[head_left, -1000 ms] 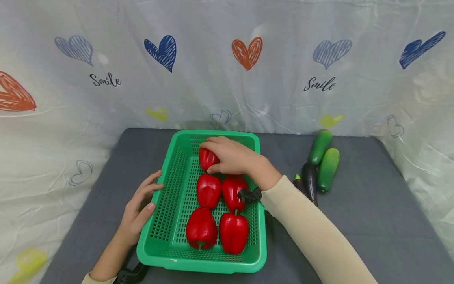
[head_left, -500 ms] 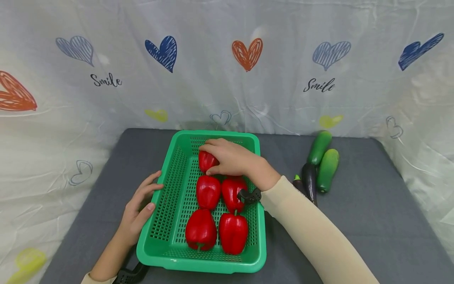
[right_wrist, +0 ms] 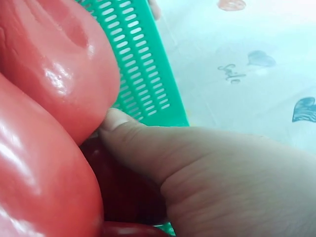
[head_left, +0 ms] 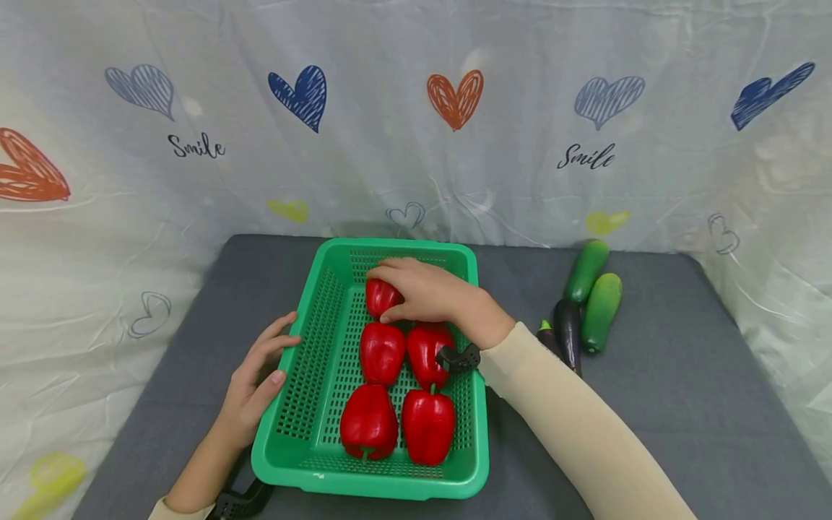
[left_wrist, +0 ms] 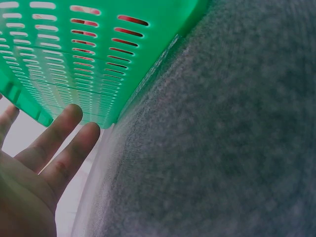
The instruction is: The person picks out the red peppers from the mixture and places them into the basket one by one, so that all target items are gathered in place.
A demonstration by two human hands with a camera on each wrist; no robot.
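Near the far end of a green plastic basket [head_left: 369,487], my right hand [head_left: 432,292] grips a red bell pepper [head_left: 382,297], thumb on the near side and fingers over the far side. That hand hides much of the pepper. Several other red bell peppers [head_left: 382,352] lie closer to me in the basket, some right beside the thumb [right_wrist: 121,126] in the right wrist view. My left hand [head_left: 250,386] touches the basket's left rim with its fingertips. The left wrist view shows the fingers [left_wrist: 69,163] extended along the slotted wall [left_wrist: 94,64].
To the right of the basket, two green cucumbers [head_left: 601,310] lie beside dark eggplants [head_left: 568,332], partly hidden by the right sleeve [head_left: 572,426]. A grey cloth [head_left: 682,397] covers the table. Behind it hangs a white curtain [head_left: 520,166] with printed hearts.
My right hand, holding the pepper, has shifted slightly toward me inside the basket. The left hand and the other peppers look almost unmoved.
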